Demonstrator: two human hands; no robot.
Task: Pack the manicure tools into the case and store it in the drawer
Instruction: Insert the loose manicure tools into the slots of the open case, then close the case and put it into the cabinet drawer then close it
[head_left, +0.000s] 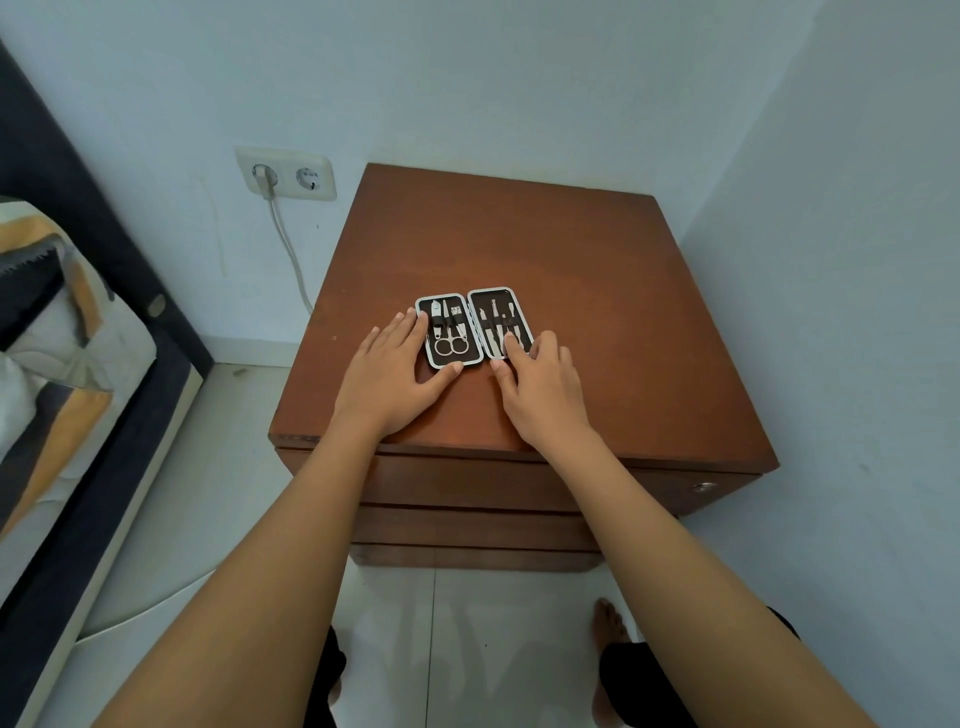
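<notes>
Forearms: both bare, reaching forward from the bottom edge toward the nightstand.
Feet: one bare foot (610, 621) on the pale tiled floor (467, 623), below the right forearm.
Left hand (387, 371): flat, palm down on the tabletop (571, 249); fingers spread wide, fingertips touching the left edge of the case, thumb along its near edge. Grip: wide, enclosing nothing.
Right hand (543, 389): palm down; index fingertip pressed on the tools in the right half, thumb on the tabletop just in front of the case. Grip: wide, enclosing nothing.
Case (474, 327): lies fully unfolded and flat near the tabletop centre, between the two hands; dark lining, light metal rim.
Left half contents: scissors (451, 345) and further small metal tools under the straps.
Right half contents: slim metal tools (496, 322), side by side under a strap.
Nightstand drawers (467, 488): three stacked brown fronts, all closed; a round metal fitting (704, 487) at the top right.
Surroundings: wall socket (285, 174) with a white cable (291, 249) plugged in; bed (62, 338) at left.
</notes>
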